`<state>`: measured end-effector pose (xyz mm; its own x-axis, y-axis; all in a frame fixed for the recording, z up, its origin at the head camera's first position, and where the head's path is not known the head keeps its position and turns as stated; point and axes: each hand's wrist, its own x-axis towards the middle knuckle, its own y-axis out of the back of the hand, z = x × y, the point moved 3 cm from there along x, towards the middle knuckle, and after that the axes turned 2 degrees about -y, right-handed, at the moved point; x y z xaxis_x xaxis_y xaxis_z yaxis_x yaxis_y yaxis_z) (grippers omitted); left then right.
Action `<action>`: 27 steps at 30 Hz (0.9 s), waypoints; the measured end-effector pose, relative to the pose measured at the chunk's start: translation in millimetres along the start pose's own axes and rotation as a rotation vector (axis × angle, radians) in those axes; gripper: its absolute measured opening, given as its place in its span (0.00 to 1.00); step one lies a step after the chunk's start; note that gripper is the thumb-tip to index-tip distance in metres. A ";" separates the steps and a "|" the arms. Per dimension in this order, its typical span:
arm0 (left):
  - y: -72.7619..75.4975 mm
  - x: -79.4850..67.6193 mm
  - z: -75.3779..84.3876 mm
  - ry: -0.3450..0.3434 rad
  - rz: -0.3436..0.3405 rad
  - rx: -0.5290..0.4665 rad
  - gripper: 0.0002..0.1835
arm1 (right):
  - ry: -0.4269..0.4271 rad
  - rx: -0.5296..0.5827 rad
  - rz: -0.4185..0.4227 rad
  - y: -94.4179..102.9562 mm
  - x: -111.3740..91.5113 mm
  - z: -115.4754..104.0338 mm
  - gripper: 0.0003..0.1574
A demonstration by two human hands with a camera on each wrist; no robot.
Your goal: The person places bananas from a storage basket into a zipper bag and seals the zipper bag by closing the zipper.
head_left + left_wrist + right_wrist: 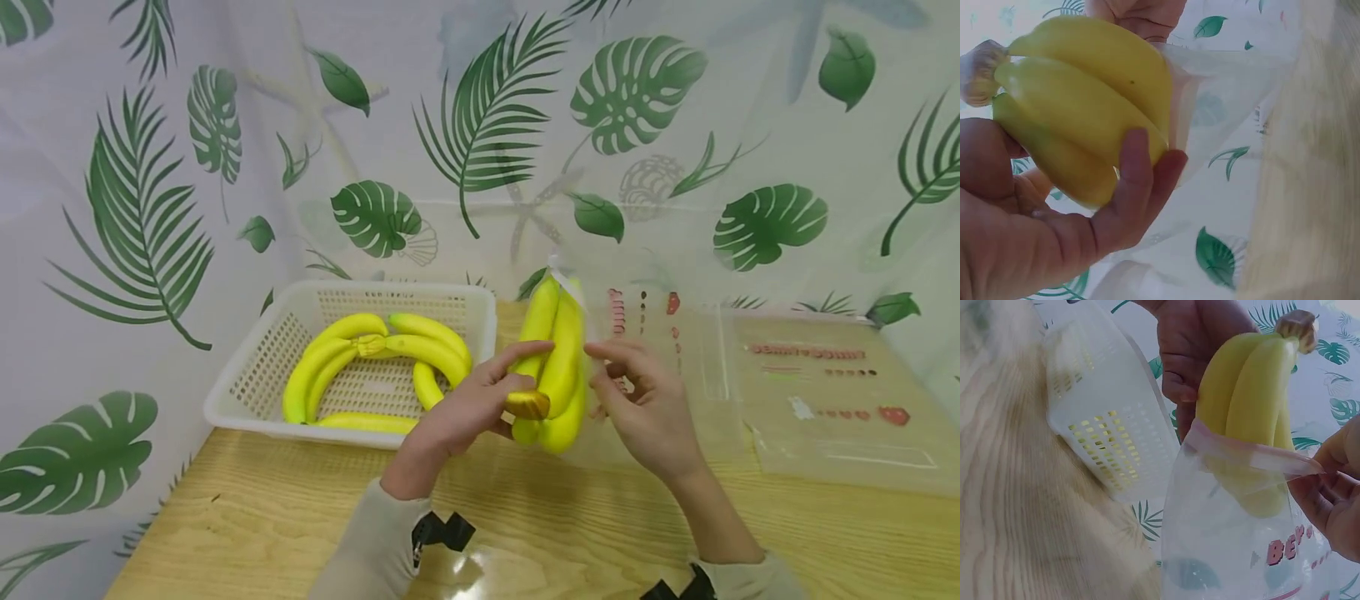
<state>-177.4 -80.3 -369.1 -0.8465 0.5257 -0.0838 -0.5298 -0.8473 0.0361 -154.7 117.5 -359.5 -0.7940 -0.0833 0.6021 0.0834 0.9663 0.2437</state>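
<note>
My left hand (pixel 468 404) grips a bunch of yellow bananas (pixel 562 358), its fingers curled along their side and the brown stem end near its palm. The bananas' tips lie inside the mouth of a clear plastic bag (pixel 1222 550) printed with red letters and small figures. At the rim of that bag, my right hand (pixel 1335 500) pinches the edge between thumb and fingers, beside the bananas. The left wrist view shows the bunch (pixel 1085 94) up close, with the bag (pixel 1229 87) spreading out past the tips.
A white perforated basket (pixel 255 354) with several more bananas (pixel 330 358) stands to the left on the wooden table (pixel 525 533). Another printed clear bag (pixel 840 442) lies flat at the right. Behind the table hangs a leaf-patterned curtain (pixel 495 50).
</note>
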 end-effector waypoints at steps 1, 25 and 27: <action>-0.4 -1.1 2.0 -0.011 0.016 0.043 0.26 | -0.005 -0.008 0.002 -0.6 0.0 -0.3 0.20; -20.4 3.7 2.2 -0.068 0.226 -0.052 0.42 | 0.070 0.055 0.028 -9.5 -5.1 -3.4 0.22; -20.7 6.8 0.5 -0.062 0.176 -0.120 0.41 | 0.067 0.059 0.030 -9.1 -4.1 -3.6 0.22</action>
<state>-172.2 -59.2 -370.0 -0.9288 0.3698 -0.0255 -0.3671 -0.9272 -0.0744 -150.0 108.2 -361.4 -0.7493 -0.0687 0.6587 0.0694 0.9810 0.1812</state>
